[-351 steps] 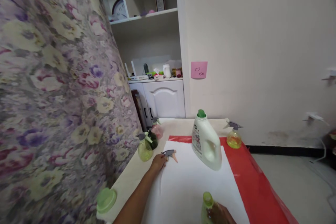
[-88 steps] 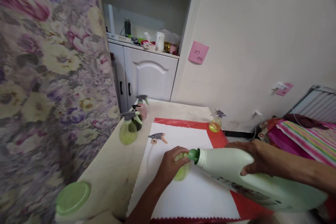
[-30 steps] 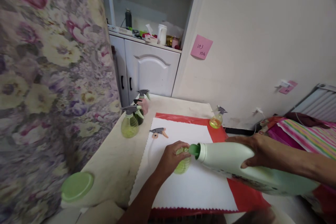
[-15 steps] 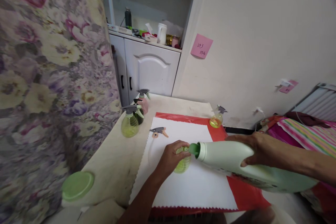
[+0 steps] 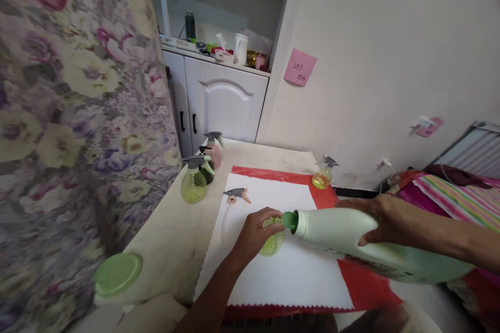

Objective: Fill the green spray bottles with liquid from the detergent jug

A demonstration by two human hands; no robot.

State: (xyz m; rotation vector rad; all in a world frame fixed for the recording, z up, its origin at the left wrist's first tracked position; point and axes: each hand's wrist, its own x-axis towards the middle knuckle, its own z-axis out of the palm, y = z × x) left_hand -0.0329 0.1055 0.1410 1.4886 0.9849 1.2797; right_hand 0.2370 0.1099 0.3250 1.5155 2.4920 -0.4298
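My left hand (image 5: 258, 229) is closed round the neck of a small yellow-green spray bottle (image 5: 272, 245) without its head, standing on a white sheet (image 5: 273, 283). My right hand (image 5: 385, 221) grips a large pale green detergent bottle (image 5: 336, 226) from above, tilted almost level. Its green spout (image 5: 289, 220) meets the small bottle's mouth; whether liquid runs out I cannot make out. Behind my left hand, a grey and orange spray head (image 5: 237, 195) lies on the sheet.
At the table's left edge stand a green spray bottle (image 5: 194, 184), a dark bottle (image 5: 207, 169) and a pink spray bottle (image 5: 214, 153). Another spray bottle (image 5: 322, 176) with yellow liquid is at the back right. A green round lid (image 5: 117, 273) is at the front left. Red plastic (image 5: 363, 289) lies under the sheet.
Both hands and the two bottles keep almost the same place. The view has shifted very slightly.
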